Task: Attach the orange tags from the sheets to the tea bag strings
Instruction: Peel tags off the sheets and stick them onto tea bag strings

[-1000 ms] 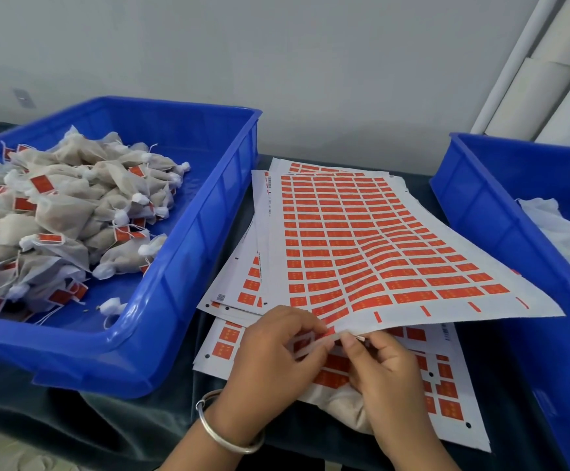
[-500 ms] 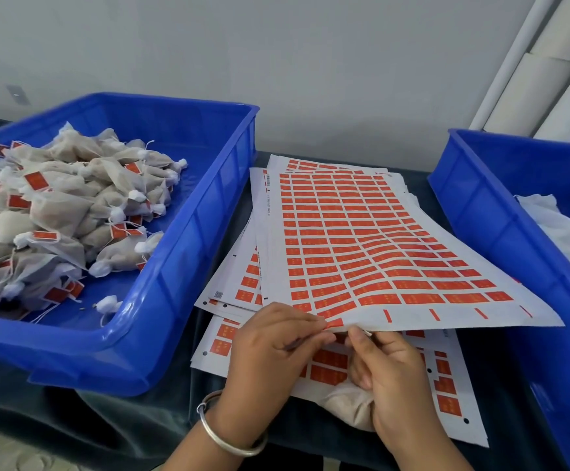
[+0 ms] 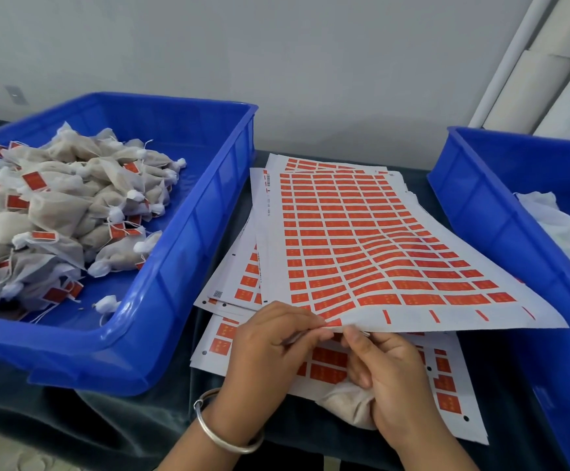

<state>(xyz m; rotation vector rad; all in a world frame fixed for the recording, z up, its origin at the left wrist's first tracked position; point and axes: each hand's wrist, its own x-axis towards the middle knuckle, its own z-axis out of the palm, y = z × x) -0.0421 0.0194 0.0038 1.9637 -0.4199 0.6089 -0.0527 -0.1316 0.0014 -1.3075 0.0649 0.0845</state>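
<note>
Both hands are working at the near edge of the top sheet [image 3: 362, 246], which is lying on a fanned stack of sheets [image 3: 239, 283] in the middle of the dark table [image 3: 73, 426] and is lifting clear of the stack along its near edge. The left hand [image 3: 270, 348] is pinching that edge between thumb and forefinger, close to the nearest orange tag [image 3: 333, 322]. The right hand [image 3: 389, 372] is meeting it from below, its thumb and forefinger closing together under the paper; what sits between them is hidden by the sheet. The remaining fingers of the right hand are curling round a beige tea bag [image 3: 345, 402], which is resting on the lower sheets at the near side. A metal bangle [image 3: 226, 436] is sitting on the left wrist.

The orange tags are filling the top sheet in close rows. At the left, a blue bin [image 3: 188, 232] is holding a heap of tea bags [image 3: 59, 212], many already carrying orange tags on their strings. At the right, a second blue bin [image 3: 480, 205] is holding white material [image 3: 559, 226], only partly in view. White pipes [image 3: 531, 56] are standing against the wall at the far right.
</note>
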